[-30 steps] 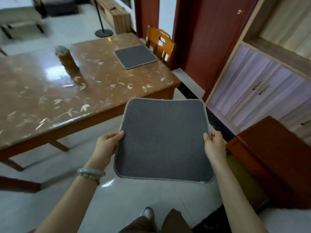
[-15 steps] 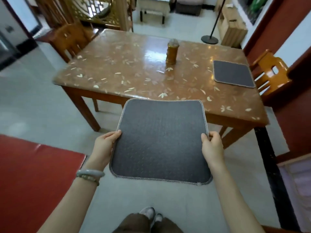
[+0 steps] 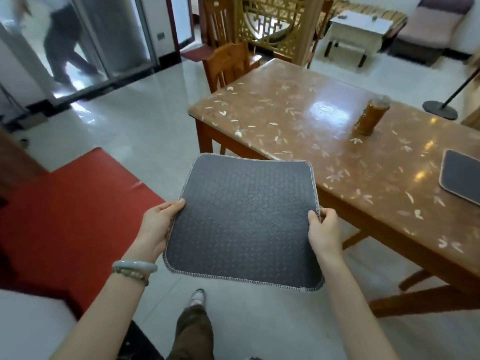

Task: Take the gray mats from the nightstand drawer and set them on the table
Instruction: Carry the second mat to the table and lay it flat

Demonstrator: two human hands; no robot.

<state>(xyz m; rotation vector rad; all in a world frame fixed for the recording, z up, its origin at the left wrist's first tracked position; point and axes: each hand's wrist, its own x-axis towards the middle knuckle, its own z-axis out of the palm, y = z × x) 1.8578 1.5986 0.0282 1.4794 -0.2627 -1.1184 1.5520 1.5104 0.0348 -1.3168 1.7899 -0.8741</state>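
Grasped at its two side edges, a square gray mat with a pale stitched border and an embossed pattern is carried level above the pale tiled floor. Left hand and right hand are each pinched onto an edge, thumbs on top; the fingers beneath are hidden. A pale bangle and a beaded bracelet are worn on the left wrist. To the left of the grip, a red floor covering is seen. Ahead and to the right of the grip stands a glossy brown wooden table with a leaf-patterned top, its near edge just beyond the held mat's far right corner. Farther right on that top, a second gray mat lies flat, well apart from the grip, so one placement is judged complete. An amber jar stands beyond. The held mat is not yet set down. The nightstand drawer is out of view, so any remaining mats cannot be counted.
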